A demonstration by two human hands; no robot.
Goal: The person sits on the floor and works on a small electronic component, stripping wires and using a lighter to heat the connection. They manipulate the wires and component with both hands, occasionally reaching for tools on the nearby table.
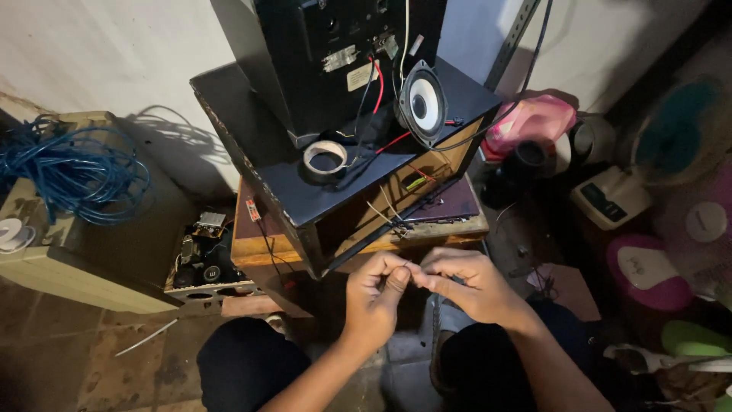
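My left hand and my right hand meet at the fingertips just below the front of an open black speaker cabinet. Both pinch a thin wire end between thumb and forefinger; the wire itself is barely visible. Pale wires hang out of the cabinet's open side toward my hands. On top of the cabinet a loose round speaker driver with a white cone leans against a black amplifier box, with red and black leads running to it. A roll of tape lies beside them.
A bundle of blue cable lies on a beige box at left, next to a small open case of electronic parts. A pink bag, a white device and pink and green plastic pieces crowd the right. My knees frame the tiled floor.
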